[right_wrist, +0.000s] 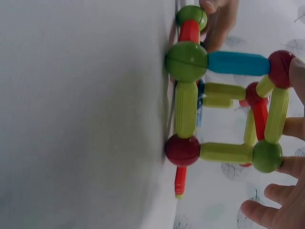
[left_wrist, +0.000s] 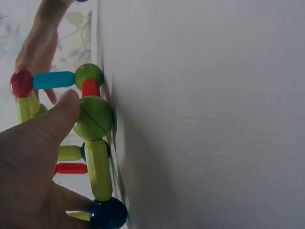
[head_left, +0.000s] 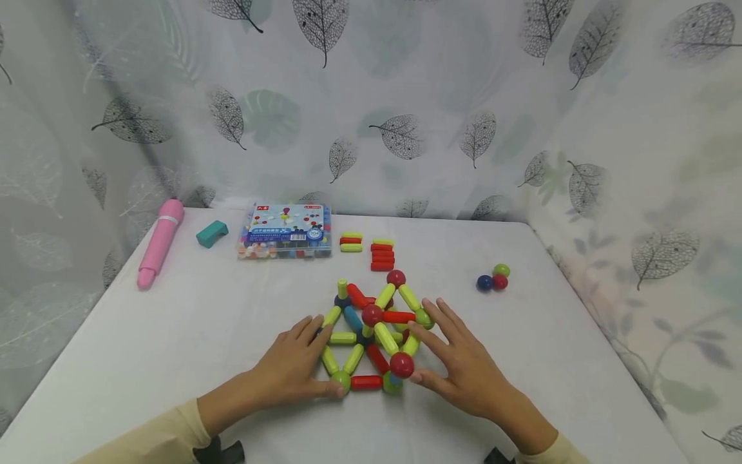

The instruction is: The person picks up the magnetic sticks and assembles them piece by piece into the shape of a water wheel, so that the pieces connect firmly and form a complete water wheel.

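A magnetic stick-and-ball structure (head_left: 367,382) stands on the table, made of green, red and blue rods joined by coloured balls. Its right part rises as a box-like frame (right_wrist: 226,152); its left part lies low. My left hand (head_left: 290,361) holds the low part, the thumb at a green ball (left_wrist: 94,118) and the fingers by a dark blue ball (left_wrist: 108,213). At the raised frame, my right hand (head_left: 464,367) has its fingers spread, the thumb touching a red ball (right_wrist: 281,69) and fingertips at a green ball (right_wrist: 267,156).
Behind the structure lie red and green rods (head_left: 382,256) and a smaller rod group (head_left: 350,242). Three loose balls (head_left: 500,281) sit to the right. A clear parts box (head_left: 284,251), a teal block (head_left: 212,233) and a pink cylinder (head_left: 161,241) are at the back left.
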Demonstrator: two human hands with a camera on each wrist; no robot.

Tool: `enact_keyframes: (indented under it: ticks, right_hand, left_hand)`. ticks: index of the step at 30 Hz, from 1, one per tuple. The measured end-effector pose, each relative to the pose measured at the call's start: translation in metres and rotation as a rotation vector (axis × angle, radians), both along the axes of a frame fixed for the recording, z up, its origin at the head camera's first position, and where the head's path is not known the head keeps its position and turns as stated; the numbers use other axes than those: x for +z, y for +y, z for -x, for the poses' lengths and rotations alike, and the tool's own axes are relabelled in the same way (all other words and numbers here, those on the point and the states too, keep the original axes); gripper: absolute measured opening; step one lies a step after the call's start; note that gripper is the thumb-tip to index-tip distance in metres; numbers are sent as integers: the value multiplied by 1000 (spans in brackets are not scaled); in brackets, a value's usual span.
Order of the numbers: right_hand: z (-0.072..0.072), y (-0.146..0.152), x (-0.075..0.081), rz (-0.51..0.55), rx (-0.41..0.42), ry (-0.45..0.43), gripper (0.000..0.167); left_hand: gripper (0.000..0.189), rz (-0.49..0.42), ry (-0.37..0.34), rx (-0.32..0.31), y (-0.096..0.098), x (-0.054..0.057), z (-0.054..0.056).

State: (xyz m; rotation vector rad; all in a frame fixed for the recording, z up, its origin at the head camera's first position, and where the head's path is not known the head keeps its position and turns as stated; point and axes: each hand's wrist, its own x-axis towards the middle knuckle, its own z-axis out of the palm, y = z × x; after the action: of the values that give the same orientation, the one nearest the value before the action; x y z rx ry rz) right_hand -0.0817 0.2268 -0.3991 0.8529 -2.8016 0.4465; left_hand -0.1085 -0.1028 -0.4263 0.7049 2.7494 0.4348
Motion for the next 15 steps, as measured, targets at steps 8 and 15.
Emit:
enact_keyframes:
  ticks: [8, 15]
  right_hand:
    - [6, 9, 2, 17, 1, 20, 81]
    - [7, 13, 1, 39, 44, 56, 73]
  left_hand:
    - [116, 47, 93, 1, 6, 1, -14]
    - [110, 94, 105, 6, 1, 1, -9]
